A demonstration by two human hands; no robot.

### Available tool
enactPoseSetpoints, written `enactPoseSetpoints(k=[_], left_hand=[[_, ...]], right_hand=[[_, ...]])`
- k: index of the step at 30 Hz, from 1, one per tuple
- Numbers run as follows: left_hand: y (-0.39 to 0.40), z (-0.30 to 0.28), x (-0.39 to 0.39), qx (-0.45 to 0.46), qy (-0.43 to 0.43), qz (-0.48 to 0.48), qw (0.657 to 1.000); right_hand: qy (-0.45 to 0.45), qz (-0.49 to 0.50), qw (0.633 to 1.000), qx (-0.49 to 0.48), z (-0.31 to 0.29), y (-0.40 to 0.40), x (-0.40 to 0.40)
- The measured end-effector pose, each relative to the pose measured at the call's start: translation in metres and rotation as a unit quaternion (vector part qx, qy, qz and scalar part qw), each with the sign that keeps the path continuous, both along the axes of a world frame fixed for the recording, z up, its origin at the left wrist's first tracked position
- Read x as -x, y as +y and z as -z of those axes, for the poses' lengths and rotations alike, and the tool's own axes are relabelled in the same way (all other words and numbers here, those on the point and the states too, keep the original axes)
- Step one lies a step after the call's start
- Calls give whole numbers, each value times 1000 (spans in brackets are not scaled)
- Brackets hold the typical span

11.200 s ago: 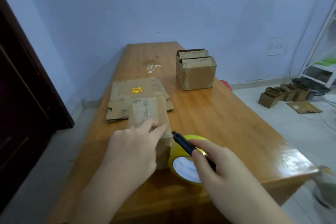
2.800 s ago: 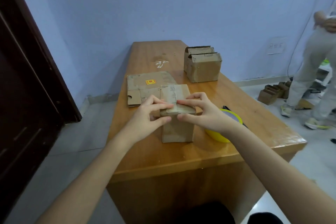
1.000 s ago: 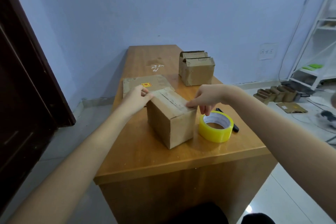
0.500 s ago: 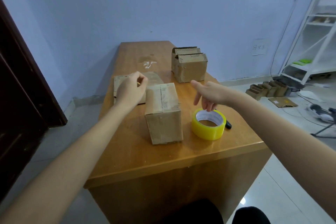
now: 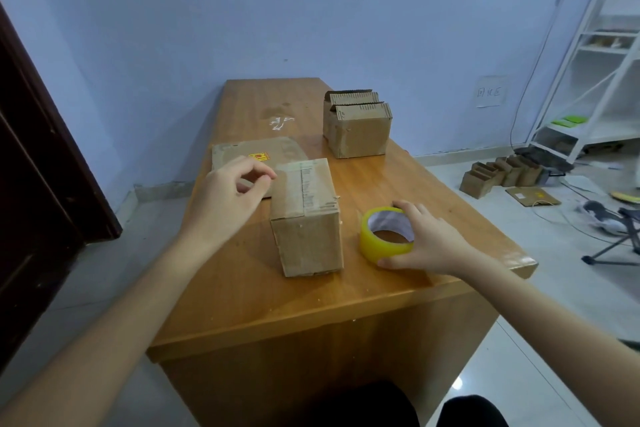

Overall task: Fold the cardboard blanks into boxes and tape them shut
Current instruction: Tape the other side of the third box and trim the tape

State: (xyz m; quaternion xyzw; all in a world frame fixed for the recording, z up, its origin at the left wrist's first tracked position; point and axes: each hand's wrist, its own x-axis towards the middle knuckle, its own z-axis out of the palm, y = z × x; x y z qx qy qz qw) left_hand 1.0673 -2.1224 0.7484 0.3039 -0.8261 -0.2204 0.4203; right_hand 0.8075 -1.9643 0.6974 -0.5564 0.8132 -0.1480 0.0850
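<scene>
My right hand [image 5: 427,242] is my busy grip: its fingers and thumb curl round the yellow tape roll [image 5: 386,234], which lies flat on the counter [image 5: 398,184] near the right front corner. My left hand [image 5: 225,199] hangs just beside the taped box [image 5: 306,215], at its left top edge, fingers loosely curled with the thumb and first finger close together. I cannot tell if it touches the box, and it holds nothing that I can see.

I count one closed box in the middle of the counter, with clear tape along its top seam. There is small dark print along that seam, too small for me to read. Behind my left hand lies one flat cardboard blank [image 5: 256,156] with a yellow and red sticker [image 5: 258,156]; I cannot read its words. Farther back on the right stand two folded boxes [image 5: 356,125], one touching the other, close to the right edge. A little scrap of clear tape [image 5: 281,122] is stuck on the wood near the middle back.

The front strip of the counter is bare wood, and so is the far left back part.

On the floor to the right sits a row of small cardboard boxes [image 5: 502,173], about four, and one flat blank [image 5: 532,196]. A white shelf [image 5: 602,55] stands past them. A paper sign [image 5: 489,92] on the wall has writing I cannot read.
</scene>
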Motion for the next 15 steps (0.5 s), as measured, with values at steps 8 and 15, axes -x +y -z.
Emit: enactPoseSetpoints(k=[8,15], left_hand=[[37,-26,22,20,-22,99,995],[60,-37,56,-95,-45,208,972]], right_hand=[[-241,-42,944,224,-23,36,7],[-255,-110,934,223,-65,55,-6]])
